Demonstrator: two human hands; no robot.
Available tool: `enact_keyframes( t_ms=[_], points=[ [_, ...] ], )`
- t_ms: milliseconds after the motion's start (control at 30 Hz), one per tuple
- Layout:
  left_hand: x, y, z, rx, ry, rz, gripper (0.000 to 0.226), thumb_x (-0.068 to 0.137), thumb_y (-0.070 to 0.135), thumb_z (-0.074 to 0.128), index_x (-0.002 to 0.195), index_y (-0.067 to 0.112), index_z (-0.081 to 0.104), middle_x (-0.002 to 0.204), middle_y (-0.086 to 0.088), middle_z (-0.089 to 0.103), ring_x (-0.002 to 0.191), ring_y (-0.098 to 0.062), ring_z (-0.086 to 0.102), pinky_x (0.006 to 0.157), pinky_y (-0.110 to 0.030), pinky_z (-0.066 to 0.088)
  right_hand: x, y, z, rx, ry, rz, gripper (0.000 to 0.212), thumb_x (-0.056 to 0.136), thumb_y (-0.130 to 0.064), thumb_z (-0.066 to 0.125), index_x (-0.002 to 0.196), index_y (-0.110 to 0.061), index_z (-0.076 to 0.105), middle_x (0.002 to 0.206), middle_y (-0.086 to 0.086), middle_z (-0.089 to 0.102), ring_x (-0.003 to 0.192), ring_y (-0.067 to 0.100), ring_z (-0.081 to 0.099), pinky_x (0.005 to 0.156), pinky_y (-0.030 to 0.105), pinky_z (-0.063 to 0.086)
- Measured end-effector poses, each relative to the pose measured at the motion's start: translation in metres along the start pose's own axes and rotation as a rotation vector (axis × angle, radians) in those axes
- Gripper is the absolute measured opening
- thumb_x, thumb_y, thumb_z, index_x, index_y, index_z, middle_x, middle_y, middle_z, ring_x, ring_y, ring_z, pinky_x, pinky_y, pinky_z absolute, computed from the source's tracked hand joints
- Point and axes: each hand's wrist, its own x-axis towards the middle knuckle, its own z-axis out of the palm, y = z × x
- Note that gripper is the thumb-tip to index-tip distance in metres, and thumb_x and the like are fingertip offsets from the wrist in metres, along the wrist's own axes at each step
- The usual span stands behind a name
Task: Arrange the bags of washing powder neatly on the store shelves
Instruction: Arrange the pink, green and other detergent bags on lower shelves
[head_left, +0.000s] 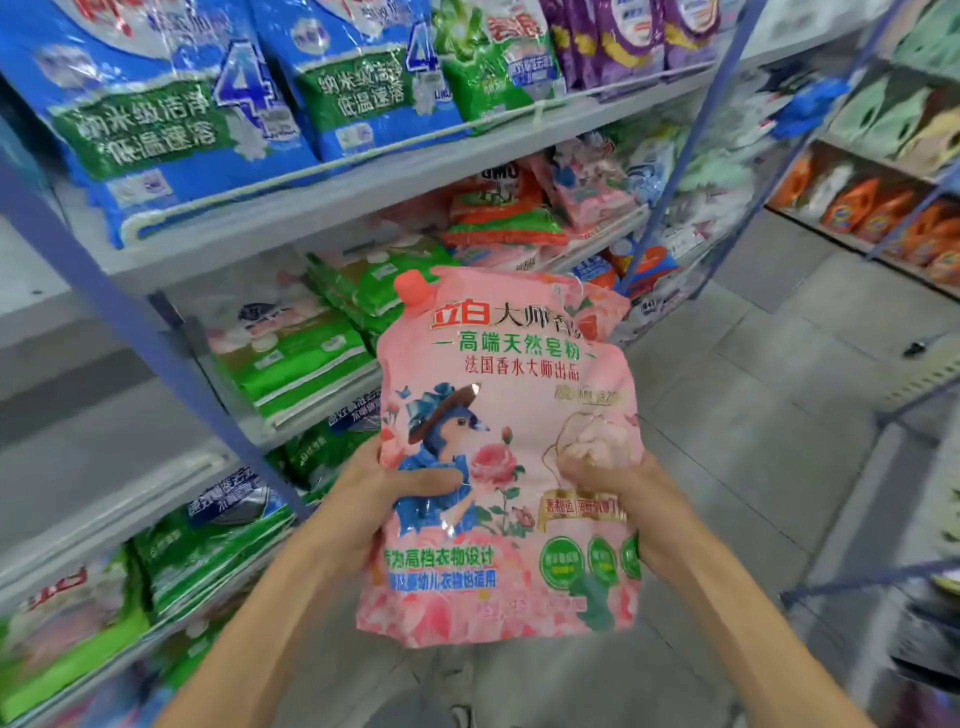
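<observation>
Both hands — left (374, 488), right (623, 499) — grip the pink bag (498, 467); next, shelving it by the far pink bags (587, 192).

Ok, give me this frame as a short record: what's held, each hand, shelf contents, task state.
held item: pink bag, upright, print facing the camera, in front of the shelves
left hand: grips the bag's left edge, thumb across the front
right hand: grips the bag's right edge
top shelf: blue bags standing in a row
lower shelves: green bags lying stacked
task state: pink bag not yet on a shelf
</observation>
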Motion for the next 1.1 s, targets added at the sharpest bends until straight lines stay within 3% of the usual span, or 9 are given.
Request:
enact_keyframes(
  t_ms=[200,367,533,800,1000,1100],
  points=[
    [0.068,0.021,0.04,0.034,-0.066,-0.042,0.065,0.059,-0.003,0.085,0.12,-0.003,0.063,0.108,-0.022,0.075,0.09,-0.041,0.075,0.074,-0.044,0.062,0.047,-0.034,-0.04,0.018,0.02,0.006,0.048,0.076,-0.004,0.081,0.121,-0.011,0.066,0.111,0.016,0.077,0.099,0.039,0.075,0.091,0.053,0.058],
    [0.111,0.027,0.069,0.056,-0.073,-0.061,0.066,0.059,0.0,0.085,0.121,-0.004,0.063,0.109,-0.021,0.075,0.093,-0.04,0.075,0.077,-0.043,0.061,0.08,-0.053,-0.071,0.041,0.045,0.036,0.044,0.076,-0.001,0.08,0.117,-0.011,0.067,0.106,0.016,0.078,0.093,0.038,0.076,0.083,0.05,0.062],
    [0.151,0.027,0.108,0.04,-0.041,-0.083,0.066,0.058,0.0,0.083,0.121,-0.002,0.062,0.108,-0.021,0.076,0.092,-0.04,0.075,0.075,-0.043,0.061,0.121,-0.069,-0.113,0.037,0.003,0.088,0.056,0.073,-0.006,0.084,0.125,-0.01,0.063,0.113,0.02,0.075,0.1,0.043,0.073,0.097,0.062,0.054],
    [0.213,0.029,0.195,-0.038,0.144,-0.04,0.061,0.054,-0.008,0.085,0.111,0.001,0.065,0.1,-0.019,0.077,0.081,-0.033,0.076,0.066,-0.038,0.062,0.21,-0.128,-0.194,-0.021,-0.164,0.103,0.063,0.069,-0.009,0.09,0.127,-0.01,0.065,0.116,0.017,0.075,0.105,0.04,0.073,0.099,0.058,0.053],
    [0.24,0.023,0.237,-0.111,0.267,-0.022,0.062,0.054,-0.004,0.087,0.111,0.005,0.065,0.104,-0.019,0.077,0.083,-0.035,0.077,0.07,-0.04,0.06,0.262,-0.158,-0.227,-0.103,-0.214,0.13,0.061,0.065,-0.007,0.085,0.122,-0.006,0.066,0.107,0.018,0.077,0.094,0.037,0.076,0.079,0.045,0.063],
    [0.251,0.023,0.239,-0.158,0.306,-0.037,0.071,0.054,-0.001,0.088,0.12,0.002,0.061,0.106,-0.02,0.076,0.086,-0.039,0.076,0.067,-0.041,0.062,0.283,-0.166,-0.227,-0.133,-0.253,0.156,0.064,0.062,-0.009,0.087,0.123,-0.007,0.065,0.107,0.017,0.077,0.095,0.038,0.075,0.082,0.047,0.061]
  ],
)
